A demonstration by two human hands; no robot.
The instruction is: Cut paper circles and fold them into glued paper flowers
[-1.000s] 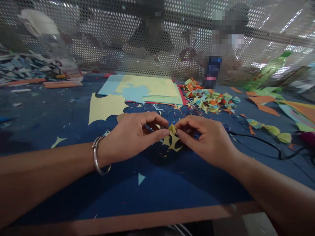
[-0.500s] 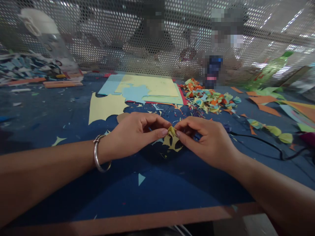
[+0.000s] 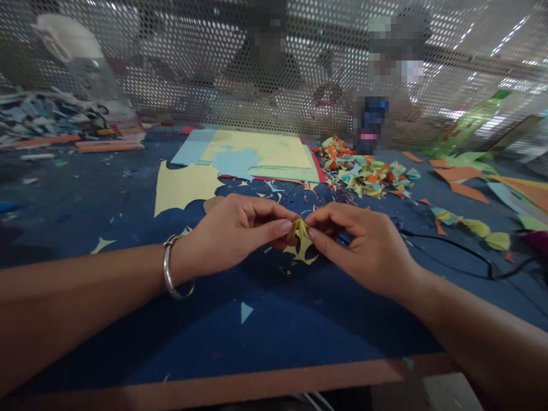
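A small pleated piece of yellow paper (image 3: 300, 227) is pinched between both hands over the middle of the blue table (image 3: 205, 337). My left hand (image 3: 240, 231), closed, grips its left side with thumb and forefinger; a silver bangle (image 3: 169, 268) circles that wrist. On the right side, the thumb and fingertips of my right hand (image 3: 362, 242) press the paper too. Just beneath lies a cut-out yellow paper scrap (image 3: 305, 251), partly hidden by the fingers. A yellow sheet with scalloped edges (image 3: 184, 185) rests beyond my left hand.
Stacked coloured sheets (image 3: 265, 145) lie at the back, beside a heap of folded paper pieces (image 3: 363, 171). A clear bottle (image 3: 96, 80) stands back left, a green bottle (image 3: 471, 123) back right. A black cable (image 3: 454, 241) runs at right. Behind is a perforated metal screen (image 3: 180, 74).
The folded yellow paper is spread a little wider between my fingertips, its pleats showing more. My left fingers have shifted slightly around it; the right hand has barely moved.
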